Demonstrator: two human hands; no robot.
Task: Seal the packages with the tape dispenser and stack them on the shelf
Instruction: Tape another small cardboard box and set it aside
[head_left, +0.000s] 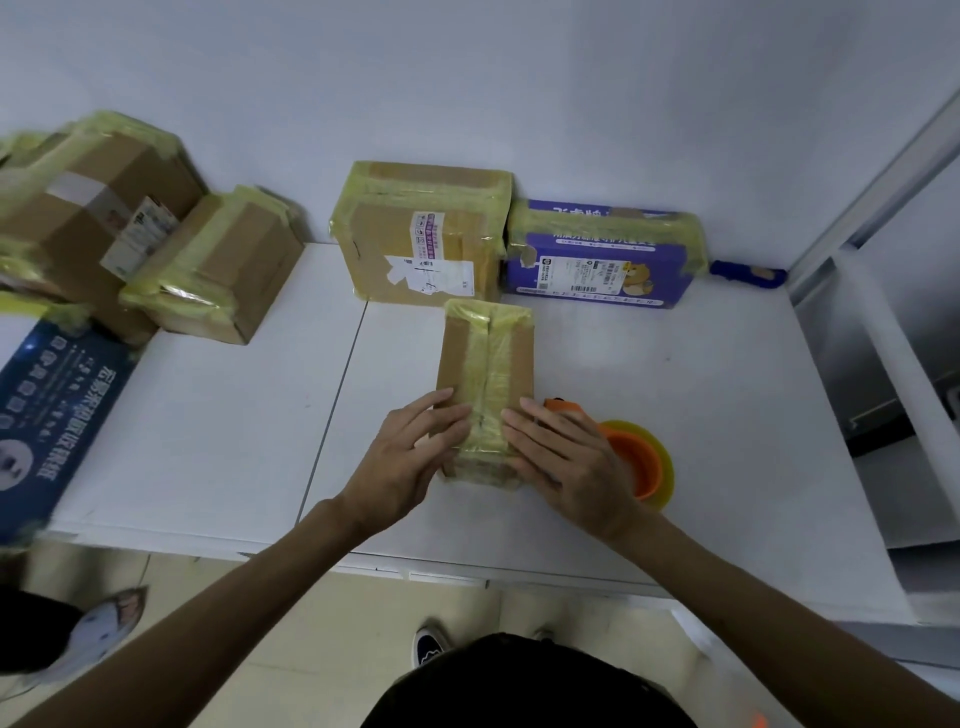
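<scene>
Head view, left hand (410, 460), right hand (566, 462) pressing taped box (487, 353)

On the desk (208, 441), the tape dispenser (641, 462) lies just right of the near box (485, 358), a bigger box (421, 244) behind it, a box pile (104, 218) far left.

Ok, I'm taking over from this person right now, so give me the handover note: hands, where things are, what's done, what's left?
Left hand: open, fingers flat on the small box, near end.
Right hand: open, pressing the same box from the other side.
The box sits on the white table, tape strip along its top seam.
Tape dispenser: on the table beside the right hand, unheld.
Done: seam taped; other taped boxes stand behind.
Left: probably smooth the tape, then stack it.
</scene>
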